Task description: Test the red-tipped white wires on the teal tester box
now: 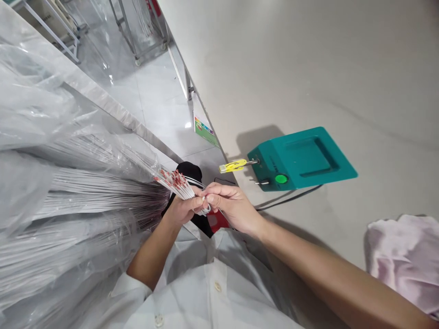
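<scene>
My left hand (183,208) is closed round the ends of a bundle of thin white wires with red tips (173,180), which fans out of clear plastic wrapping (51,183) to the left. My right hand (228,203) meets it from the right, its thumb and fingers pinched on the wire ends where the two hands touch. Both hands hover over my lap, in front of my white buttoned coat (212,283). The exact wire held by the right fingers is too small to make out.
A teal box-shaped device (302,157) with a green button (281,178) and a yellow-handled piece (233,165) on its front pin stands on the white table (308,68); a black cable (291,197) runs from it. A pinkish cloth (404,256) lies at right. Metal frames stand on the floor behind.
</scene>
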`<state>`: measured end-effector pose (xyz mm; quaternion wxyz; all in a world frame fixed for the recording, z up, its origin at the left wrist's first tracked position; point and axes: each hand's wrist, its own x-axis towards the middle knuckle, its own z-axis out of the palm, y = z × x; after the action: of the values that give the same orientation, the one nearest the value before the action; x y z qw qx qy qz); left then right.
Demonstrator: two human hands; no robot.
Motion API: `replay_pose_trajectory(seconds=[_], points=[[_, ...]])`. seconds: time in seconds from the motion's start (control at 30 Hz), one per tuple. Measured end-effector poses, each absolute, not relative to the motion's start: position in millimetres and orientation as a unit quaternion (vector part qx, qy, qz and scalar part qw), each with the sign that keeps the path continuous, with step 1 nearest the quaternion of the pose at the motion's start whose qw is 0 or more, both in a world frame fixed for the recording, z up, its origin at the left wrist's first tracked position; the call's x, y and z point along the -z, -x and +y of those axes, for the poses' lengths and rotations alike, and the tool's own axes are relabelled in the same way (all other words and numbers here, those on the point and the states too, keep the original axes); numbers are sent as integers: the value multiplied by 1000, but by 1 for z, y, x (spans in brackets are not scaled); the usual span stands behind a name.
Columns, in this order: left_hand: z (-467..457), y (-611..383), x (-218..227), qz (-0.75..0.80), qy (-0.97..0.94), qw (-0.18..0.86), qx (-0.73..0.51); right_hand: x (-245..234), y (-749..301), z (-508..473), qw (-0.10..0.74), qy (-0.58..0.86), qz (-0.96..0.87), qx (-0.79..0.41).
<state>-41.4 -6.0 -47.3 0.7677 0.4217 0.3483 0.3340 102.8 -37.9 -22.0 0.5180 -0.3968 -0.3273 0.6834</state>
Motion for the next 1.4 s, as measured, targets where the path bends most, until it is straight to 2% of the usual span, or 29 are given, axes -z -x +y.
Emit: replay_pose_trajectory(seconds=[0.17, 0.37, 0.47, 0.6, 0.7, 0.8, 0.93, 1.13, 1.27, 1.4], points=[[-8, 36, 38, 358, -412, 759, -353, 23, -106, -37, 556, 476, -365, -576], [-14, 29, 17, 477, -551, 620, -292, 23, -113, -39, 532, 547, -535, -363], [-16, 25, 12, 484, -584, 583, -291, 22, -119, -38, 479, 542, -657, -214], [-18, 23, 12, 483, -591, 573, -299, 19, -129, -36, 366, 505, -782, -9], [-20, 22, 13, 498, -562, 585, -306, 14, -134, -34, 285, 476, -829, 69], [-23, 23, 14, 505, -550, 591, -305, 11, -137, -35, 256, 472, -843, 43], [-24, 26, 14, 517, -542, 581, -318, 11, -139, -39, 265, 494, -820, -115], [-21, 29, 16, 514, -525, 581, -349, 16, -131, -39, 442, 551, -661, -251], [-22, 28, 17, 501, -543, 584, -337, 17, -126, -37, 464, 539, -612, -344], [-23, 25, 17, 488, -572, 587, -300, 15, -123, -37, 483, 546, -602, -327]])
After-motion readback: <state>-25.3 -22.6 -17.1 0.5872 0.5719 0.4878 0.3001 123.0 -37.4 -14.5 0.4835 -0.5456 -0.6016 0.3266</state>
